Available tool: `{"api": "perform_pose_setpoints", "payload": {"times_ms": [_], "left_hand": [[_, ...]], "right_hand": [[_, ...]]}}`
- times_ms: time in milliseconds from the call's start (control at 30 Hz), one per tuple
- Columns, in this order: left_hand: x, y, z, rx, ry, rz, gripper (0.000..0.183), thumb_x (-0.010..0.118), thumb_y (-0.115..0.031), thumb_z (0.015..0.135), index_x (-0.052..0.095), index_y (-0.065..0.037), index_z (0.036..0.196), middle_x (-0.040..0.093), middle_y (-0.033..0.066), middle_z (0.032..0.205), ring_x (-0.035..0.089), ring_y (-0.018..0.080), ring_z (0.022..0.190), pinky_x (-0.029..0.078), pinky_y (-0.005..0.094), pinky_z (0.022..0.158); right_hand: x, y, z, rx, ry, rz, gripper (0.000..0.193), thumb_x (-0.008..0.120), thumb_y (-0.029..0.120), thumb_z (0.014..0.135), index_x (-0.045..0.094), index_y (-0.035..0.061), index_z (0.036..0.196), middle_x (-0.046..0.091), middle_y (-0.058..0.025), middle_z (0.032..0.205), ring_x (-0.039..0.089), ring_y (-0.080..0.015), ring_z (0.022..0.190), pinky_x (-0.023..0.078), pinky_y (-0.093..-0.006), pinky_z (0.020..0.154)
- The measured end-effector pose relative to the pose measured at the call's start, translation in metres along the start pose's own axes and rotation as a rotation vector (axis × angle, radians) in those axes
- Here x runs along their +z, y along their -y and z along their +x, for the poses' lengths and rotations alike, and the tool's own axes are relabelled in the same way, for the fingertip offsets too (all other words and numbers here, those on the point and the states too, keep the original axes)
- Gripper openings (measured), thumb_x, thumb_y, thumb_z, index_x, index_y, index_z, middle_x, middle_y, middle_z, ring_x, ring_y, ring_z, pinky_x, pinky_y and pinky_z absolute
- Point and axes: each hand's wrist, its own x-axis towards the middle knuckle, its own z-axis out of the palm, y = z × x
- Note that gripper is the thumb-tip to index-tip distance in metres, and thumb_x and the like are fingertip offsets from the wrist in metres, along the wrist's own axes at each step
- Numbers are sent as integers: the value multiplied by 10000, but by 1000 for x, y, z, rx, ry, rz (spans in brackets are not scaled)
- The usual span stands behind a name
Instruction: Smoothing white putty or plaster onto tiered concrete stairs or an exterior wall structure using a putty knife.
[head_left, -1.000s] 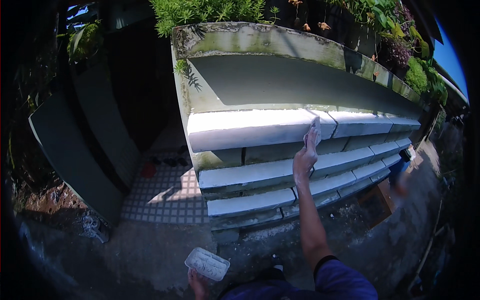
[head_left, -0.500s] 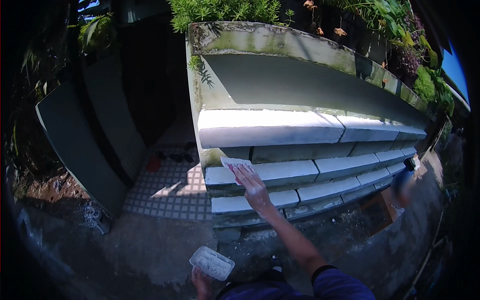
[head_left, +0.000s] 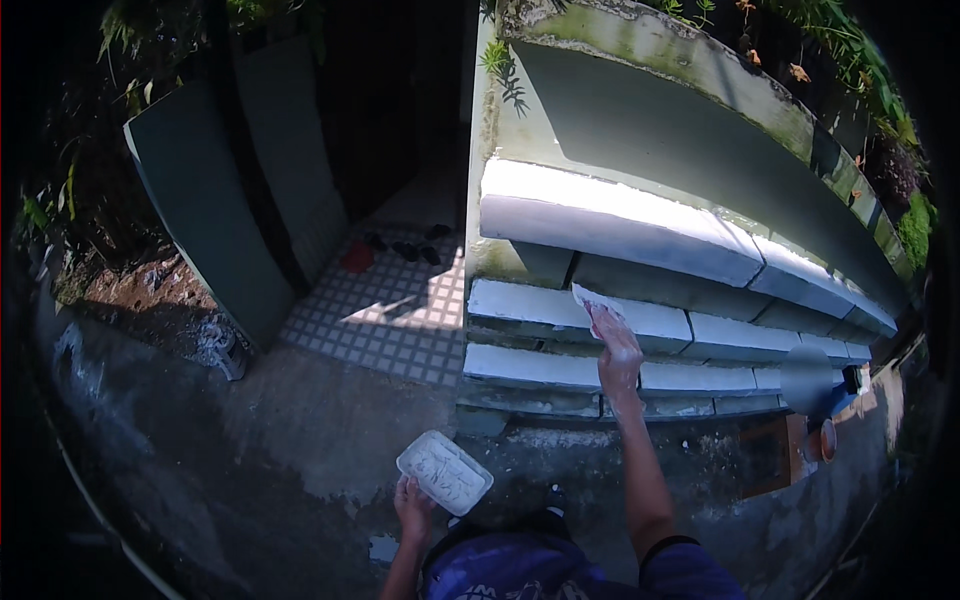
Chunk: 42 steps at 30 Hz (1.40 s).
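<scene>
My right hand [head_left: 620, 362], dusted with white, is closed on a flat scraper [head_left: 592, 304] smeared with white paste, pinkish near my fingers. The scraper is over the white-coated middle ledge [head_left: 518, 303] of a stepped wall; I cannot tell whether it touches. Low in front of my body, my left hand [head_left: 413, 503] grips the near left side of a shallow rectangular plastic tray [head_left: 482, 492]. White residue with dark streaks covers the tray's inside. Above and below the scraper run the white-topped upper ledge [head_left: 600, 190] and lower ledge [head_left: 530, 367].
A person [head_left: 838, 397] in blue is at the right, near an orange bowl [head_left: 828, 440] and a brown frame [head_left: 795, 450] on the ground. Left of the wall lies a tiled entrance [head_left: 400, 345] with footwear, beside a tall grey panel [head_left: 200, 190]. Plants [head_left: 912, 235] overhang the planter.
My view has swung left and down. The scraper in my right hand has moved rightward along the middle ledge. My left hand and the tray are farther from the lower edge of the picture.
</scene>
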Motion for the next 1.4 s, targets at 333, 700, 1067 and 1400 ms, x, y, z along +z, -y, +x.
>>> {"api": "perform_pose_setpoints", "payload": {"times_ms": [333,700,1067,1400], "left_hand": [[107,1,0,248,133,122,485,492,-121,998,330,10,1437,510,110,1359,533,152,1179,470,286,922],[201,77,-36,237,210,271,421,448,-122,1015,406,68,1388,564,115,1278,540,140,1137,422,276,973],[298,127,-47,197,207,303,413,466,-167,1021,455,79,1352,600,97,1222,570,115,1054,457,253,909],[355,163,-41,268,127,309,388,456,-193,1027,500,85,1293,618,80,1109,561,90,966,462,245,857]], "right_hand": [[-77,86,-102,897,184,828,309,575,-3,910,562,-76,1210,664,-157,1094,619,-153,973,492,-289,862],[-115,11,-123,706,565,802,509,575,-32,767,541,-70,1273,667,-265,1070,698,-309,947,531,-347,832],[-119,-81,-135,676,674,775,557,558,0,816,378,-31,1341,613,-327,1044,601,-505,906,509,-542,730],[-115,-126,-136,560,642,913,484,563,12,810,474,-30,1284,610,-308,1065,611,-489,929,516,-492,772]]}}
